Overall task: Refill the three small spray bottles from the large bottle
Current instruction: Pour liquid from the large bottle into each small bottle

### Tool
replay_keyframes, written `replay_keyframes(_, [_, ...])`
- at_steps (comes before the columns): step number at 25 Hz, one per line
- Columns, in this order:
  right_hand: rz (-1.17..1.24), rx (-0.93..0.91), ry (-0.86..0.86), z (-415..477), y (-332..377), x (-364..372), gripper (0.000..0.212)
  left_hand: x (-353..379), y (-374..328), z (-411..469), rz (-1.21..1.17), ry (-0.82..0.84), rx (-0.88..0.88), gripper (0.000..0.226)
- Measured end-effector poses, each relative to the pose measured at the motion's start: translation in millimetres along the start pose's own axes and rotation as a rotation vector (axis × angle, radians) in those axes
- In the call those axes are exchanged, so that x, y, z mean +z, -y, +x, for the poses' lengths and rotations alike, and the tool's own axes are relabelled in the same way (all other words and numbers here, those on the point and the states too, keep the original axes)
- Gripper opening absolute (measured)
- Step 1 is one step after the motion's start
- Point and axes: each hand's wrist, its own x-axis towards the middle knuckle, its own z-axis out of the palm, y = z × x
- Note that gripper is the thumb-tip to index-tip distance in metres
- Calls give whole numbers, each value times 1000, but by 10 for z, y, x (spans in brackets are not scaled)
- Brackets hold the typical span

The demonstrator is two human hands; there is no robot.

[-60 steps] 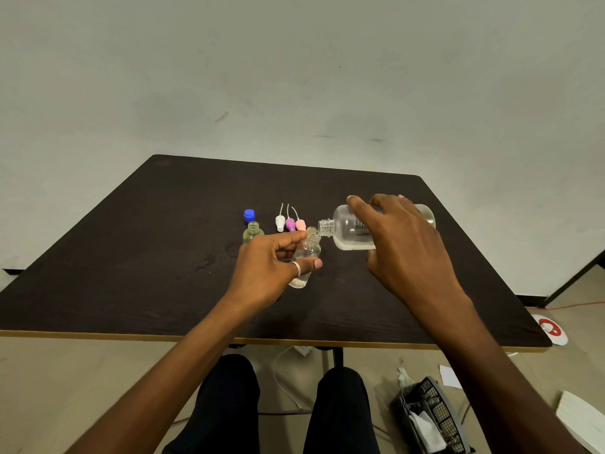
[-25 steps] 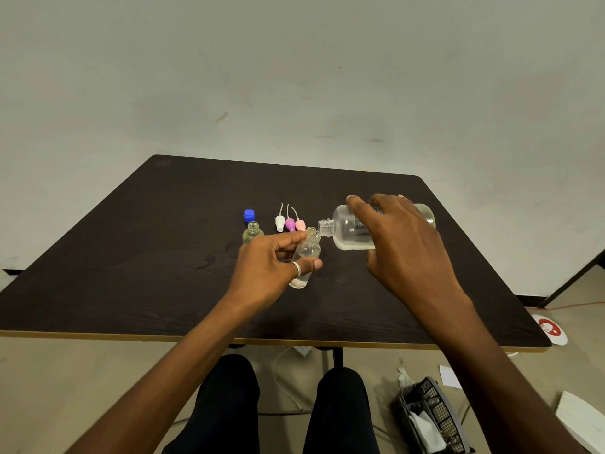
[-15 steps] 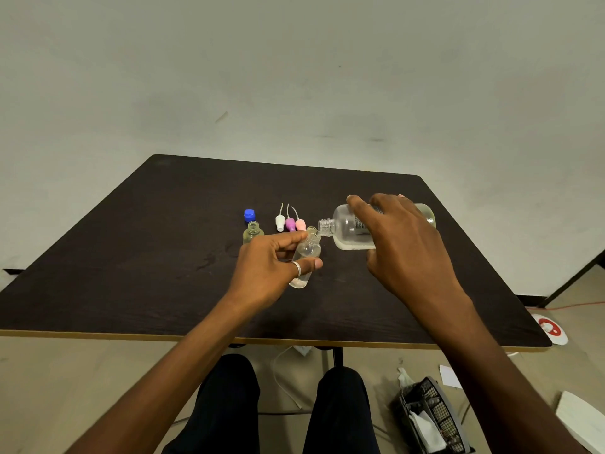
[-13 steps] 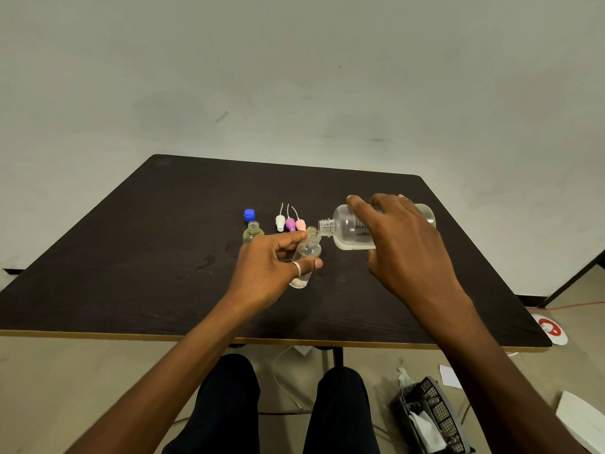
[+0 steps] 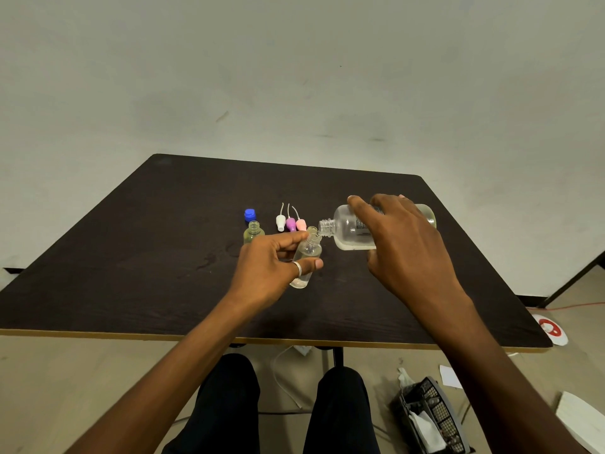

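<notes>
My right hand (image 5: 406, 247) grips the large clear bottle (image 5: 347, 229), tipped on its side with its open neck pointing left. That neck meets the mouth of a small clear spray bottle (image 5: 307, 253), which my left hand (image 5: 271, 267) holds tilted just above the dark table (image 5: 147, 257). A second small bottle (image 5: 253, 233) with yellowish liquid stands uncapped to the left. I cannot see a third small bottle. Behind lie three spray tops, white (image 5: 281, 221), purple (image 5: 290, 222) and pink (image 5: 300, 223), and a blue cap (image 5: 249, 214).
The table's near edge runs just in front of my knees. On the floor at the right stand a black mesh basket (image 5: 432, 417) with paper in it and some white sheets. A wall rises close behind the table.
</notes>
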Motion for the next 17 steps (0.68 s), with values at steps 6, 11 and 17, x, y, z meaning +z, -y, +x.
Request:
replay_keyframes(6, [4,-1,-7,4,-12,6,80,-3,4,-1,5,3,-1,58])
replay_keyframes(11, [4,3,2,1,0,-2,82,0,-2,-8,-4,2,5,58])
replay_keyframes(17, [-2,-1,-1,1,-5,-3,82,-4,-16,-14,-13,8,9,56])
